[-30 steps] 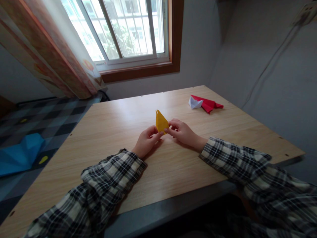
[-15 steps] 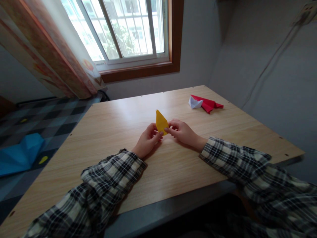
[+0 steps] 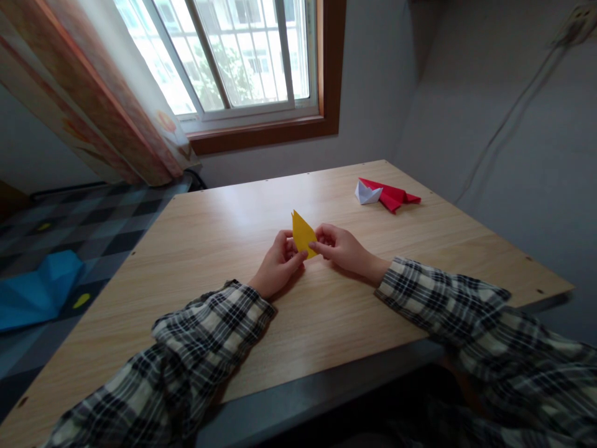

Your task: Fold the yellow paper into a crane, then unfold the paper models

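Over the middle of the light wooden tabletop (image 3: pixel 224 249), both hands pinch a small pointed piece of folded yellow paper (image 3: pixel 302 233), tip aimed away from the person. Left hand (image 3: pixel 278 262) grips its near left edge, right hand (image 3: pixel 339 246) nips the right corner, probably to keep the layers lined up. Off to the far right sit a folded red paper shape (image 3: pixel 392 195) and a little white folded paper piece (image 3: pixel 366 193), touching each other.

Location: a room in a home, probably a bedroom or study. Indicators: wood-framed window (image 3: pixel 242 56) at upper centre with a patterned curtain (image 3: pixel 84 93) at upper left; checkered floor (image 3: pixel 93 230) at left; plain wooden desk (image 3: pixel 233 249) against bare grey walls (image 3: pixel 489 124).
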`<action>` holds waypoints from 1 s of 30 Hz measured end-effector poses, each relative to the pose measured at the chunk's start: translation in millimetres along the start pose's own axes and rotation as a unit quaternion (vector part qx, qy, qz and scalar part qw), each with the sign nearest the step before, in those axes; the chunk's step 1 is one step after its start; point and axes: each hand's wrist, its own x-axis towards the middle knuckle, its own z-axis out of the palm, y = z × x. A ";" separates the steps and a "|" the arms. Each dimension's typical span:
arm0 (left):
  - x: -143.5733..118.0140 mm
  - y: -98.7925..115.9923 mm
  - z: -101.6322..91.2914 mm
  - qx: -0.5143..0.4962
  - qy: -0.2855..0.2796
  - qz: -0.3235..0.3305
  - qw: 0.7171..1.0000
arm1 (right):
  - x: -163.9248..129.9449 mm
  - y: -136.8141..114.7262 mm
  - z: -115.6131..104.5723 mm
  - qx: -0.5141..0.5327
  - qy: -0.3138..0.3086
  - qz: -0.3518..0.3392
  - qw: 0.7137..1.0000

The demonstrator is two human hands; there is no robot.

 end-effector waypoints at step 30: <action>-4.1 4.3 -2.7 0.004 -0.132 -0.002 0.991 | 0.0 -2.7 0.6 0.061 0.006 -0.008 0.998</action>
